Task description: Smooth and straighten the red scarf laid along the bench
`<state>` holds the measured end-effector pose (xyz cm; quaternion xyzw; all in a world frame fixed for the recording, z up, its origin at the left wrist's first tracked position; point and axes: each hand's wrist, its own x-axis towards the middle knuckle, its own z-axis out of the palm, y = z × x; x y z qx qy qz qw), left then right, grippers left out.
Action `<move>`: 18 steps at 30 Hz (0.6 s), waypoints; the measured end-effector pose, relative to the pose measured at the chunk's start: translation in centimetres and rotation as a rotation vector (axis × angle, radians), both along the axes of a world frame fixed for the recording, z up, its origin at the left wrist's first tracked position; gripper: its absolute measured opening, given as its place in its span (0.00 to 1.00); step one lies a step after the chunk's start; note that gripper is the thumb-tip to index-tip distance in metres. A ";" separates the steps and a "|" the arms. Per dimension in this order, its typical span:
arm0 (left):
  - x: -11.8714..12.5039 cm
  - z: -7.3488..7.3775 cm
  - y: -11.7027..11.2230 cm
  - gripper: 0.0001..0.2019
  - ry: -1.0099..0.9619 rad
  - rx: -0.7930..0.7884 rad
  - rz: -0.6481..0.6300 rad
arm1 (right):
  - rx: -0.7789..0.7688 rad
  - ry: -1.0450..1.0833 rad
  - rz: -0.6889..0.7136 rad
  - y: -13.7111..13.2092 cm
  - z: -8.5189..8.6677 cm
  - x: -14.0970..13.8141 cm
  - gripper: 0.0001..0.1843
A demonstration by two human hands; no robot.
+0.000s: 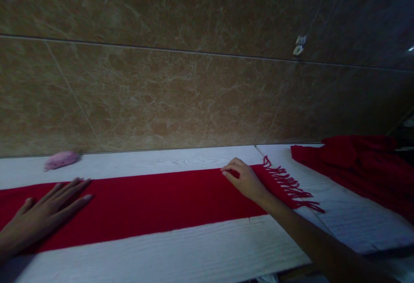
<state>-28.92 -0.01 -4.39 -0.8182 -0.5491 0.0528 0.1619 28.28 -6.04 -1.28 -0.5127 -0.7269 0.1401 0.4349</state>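
Note:
A long red scarf (155, 203) lies flat, with twisted fringe (289, 183) at its right end. My left hand (48, 214) rests palm down on the scarf's left part, fingers stretched out and apart. Over the scarf's far edge, near the fringed end, is my right hand (244, 179). Its thumb and forefinger are pinched together at that edge, and whatever is between the fingertips is too small to make out. A short loose thread (249, 220) sticks out from the near edge.
The scarf lies on a white wood-grain table (181, 248) against a brown marbled tile wall (194, 93). A pink fuzzy object (61, 160) sits at the back left. More red fabric (352, 162) is heaped at the right. A small white fixture (299, 45) is on the wall.

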 end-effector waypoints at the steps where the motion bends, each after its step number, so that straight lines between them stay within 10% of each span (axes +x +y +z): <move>1: 0.1 0.3 0.0 0.41 0.017 -0.013 -0.009 | -0.013 -0.011 0.002 0.3 0.2 -0.2 0.07; 18: 0.4 0.6 -0.3 0.41 0.007 -0.057 0.003 | -0.207 -0.016 0.041 1.5 -1.9 -0.1 0.05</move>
